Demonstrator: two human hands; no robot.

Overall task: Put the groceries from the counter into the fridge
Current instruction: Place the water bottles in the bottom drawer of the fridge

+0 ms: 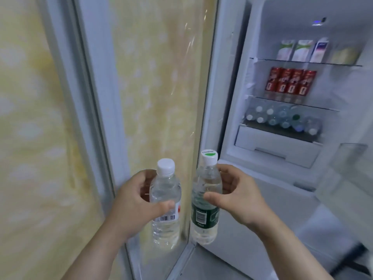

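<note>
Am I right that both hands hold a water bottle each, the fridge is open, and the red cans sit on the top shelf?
Not quite. The head view shows the red cans on the middle shelf; the top shelf holds cartons. The rest stands: the left hand and the right hand each hold a water bottle, and the fridge is open.

My left bottle (165, 203) has a white cap and red-white label; my right bottle (205, 201), dark green label. Red cartons (290, 82) upper right.
</note>
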